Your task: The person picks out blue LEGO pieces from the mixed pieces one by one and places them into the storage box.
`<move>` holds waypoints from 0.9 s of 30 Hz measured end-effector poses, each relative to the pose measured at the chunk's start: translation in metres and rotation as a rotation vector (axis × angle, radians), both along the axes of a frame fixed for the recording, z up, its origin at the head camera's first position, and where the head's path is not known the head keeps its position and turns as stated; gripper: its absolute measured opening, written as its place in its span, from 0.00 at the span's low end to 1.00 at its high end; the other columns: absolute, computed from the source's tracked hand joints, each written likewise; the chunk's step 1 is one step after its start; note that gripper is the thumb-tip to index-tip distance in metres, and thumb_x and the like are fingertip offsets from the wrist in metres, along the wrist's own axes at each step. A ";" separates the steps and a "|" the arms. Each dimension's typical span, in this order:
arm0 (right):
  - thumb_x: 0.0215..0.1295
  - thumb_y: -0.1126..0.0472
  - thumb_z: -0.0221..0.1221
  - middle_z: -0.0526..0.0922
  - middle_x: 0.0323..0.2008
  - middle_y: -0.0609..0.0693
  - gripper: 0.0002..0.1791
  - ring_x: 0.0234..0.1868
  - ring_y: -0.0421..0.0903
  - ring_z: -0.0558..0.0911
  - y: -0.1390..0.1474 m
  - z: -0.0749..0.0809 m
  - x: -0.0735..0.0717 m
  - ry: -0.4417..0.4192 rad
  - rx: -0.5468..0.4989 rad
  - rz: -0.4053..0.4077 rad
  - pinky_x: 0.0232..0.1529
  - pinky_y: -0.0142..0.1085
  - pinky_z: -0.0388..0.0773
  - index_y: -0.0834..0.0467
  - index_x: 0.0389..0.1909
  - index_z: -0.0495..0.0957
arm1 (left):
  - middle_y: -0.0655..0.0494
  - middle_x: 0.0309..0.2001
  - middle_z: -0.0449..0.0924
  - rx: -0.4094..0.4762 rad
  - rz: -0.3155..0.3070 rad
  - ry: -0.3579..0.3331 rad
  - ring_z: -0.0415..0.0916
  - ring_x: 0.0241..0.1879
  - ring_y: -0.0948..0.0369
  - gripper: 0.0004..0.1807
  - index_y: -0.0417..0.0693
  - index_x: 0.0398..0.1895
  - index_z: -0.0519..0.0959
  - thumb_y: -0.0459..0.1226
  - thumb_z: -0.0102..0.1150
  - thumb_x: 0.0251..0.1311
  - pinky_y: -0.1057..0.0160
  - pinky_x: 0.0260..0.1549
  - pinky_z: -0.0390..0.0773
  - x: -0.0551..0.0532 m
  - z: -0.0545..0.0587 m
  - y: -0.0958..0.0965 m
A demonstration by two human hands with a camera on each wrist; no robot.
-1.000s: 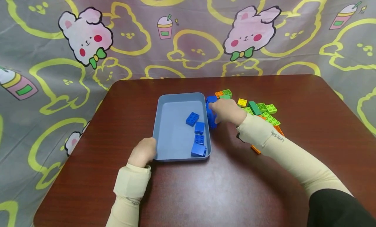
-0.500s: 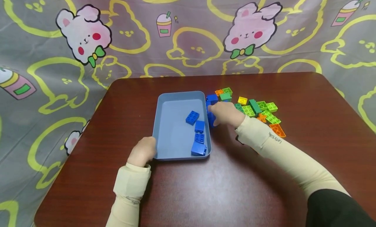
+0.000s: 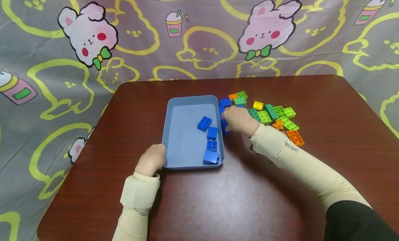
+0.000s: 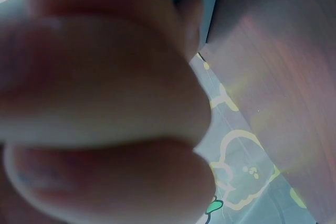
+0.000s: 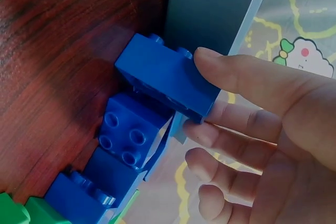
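Observation:
In the head view, my left hand holds the near left edge of a blue-grey plastic tray, its fingers curled; the left wrist view shows those fingers large and blurred. My right hand is just outside the tray's right wall. Seen from the right wrist, its thumb and forefinger pinch a blue toy building block, which is tilted with studs toward the tray wall. Another blue block with round studs lies right beside it. Several blue blocks sit along the tray's right side.
Right of the tray, green blocks, a yellow block, an orange block and an orange star-shaped piece lie loosely on the brown table. A patterned curtain hangs behind.
The head view has tipped slightly, so the scene sits a little higher. My right hand stays at the blue blocks with its forearm shifted slightly left. The left hand and tray hold still.

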State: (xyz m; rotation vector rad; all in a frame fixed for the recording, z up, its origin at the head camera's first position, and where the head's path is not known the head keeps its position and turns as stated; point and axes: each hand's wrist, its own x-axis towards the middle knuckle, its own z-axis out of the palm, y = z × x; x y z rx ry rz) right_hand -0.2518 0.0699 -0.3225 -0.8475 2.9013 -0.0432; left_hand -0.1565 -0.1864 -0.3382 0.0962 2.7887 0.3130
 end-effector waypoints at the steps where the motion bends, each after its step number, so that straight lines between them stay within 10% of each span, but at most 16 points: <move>1: 0.44 0.58 0.69 0.78 0.37 0.55 0.20 0.36 0.51 0.74 0.000 0.000 0.001 0.011 -0.002 0.003 0.34 0.43 0.76 0.60 0.40 0.80 | 0.48 0.15 0.68 0.001 -0.003 0.000 0.67 0.15 0.56 0.10 0.38 0.14 0.70 0.20 0.45 0.46 0.63 0.12 0.68 0.000 0.000 0.000; 27: 0.44 0.55 0.68 0.80 0.35 0.52 0.19 0.34 0.48 0.75 0.007 0.027 0.009 0.025 0.024 -0.053 0.28 0.41 0.77 0.56 0.40 0.81 | 0.50 0.11 0.68 0.006 -0.033 0.021 0.67 0.12 0.58 0.13 0.38 0.11 0.71 0.21 0.43 0.47 0.64 0.10 0.67 0.002 0.001 -0.001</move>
